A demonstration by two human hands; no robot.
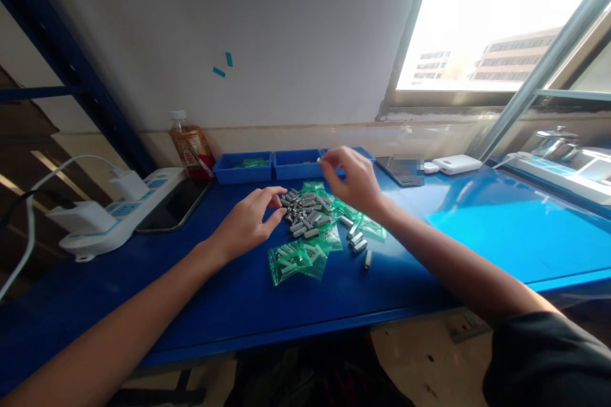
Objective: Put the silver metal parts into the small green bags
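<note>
A pile of grey metal standoffs (pixel 305 211) lies on the blue table. At its left edge is my left hand (pixel 245 221), thumb and fingers apart, with nothing visible between them. My right hand (pixel 353 179) is pinched above the front of the middle blue bin (pixel 296 170). Something small and pale shows at its fingertips, too small to name. Green zip bags (pixel 289 262) holding metal parts lie in front of the pile, and more green bags (pixel 372 227) lie to its right. Several loose standoffs (pixel 359 245) are scattered near the right-hand bags.
The left blue bin (pixel 242 168) holds green bags; another bin is partly hidden by my right hand. A drink bottle (pixel 189 145), a phone (pixel 174 205) and a power strip (pixel 117 213) stand left. A dark tablet-like device (pixel 401 170) and white box (pixel 457 165) lie back right.
</note>
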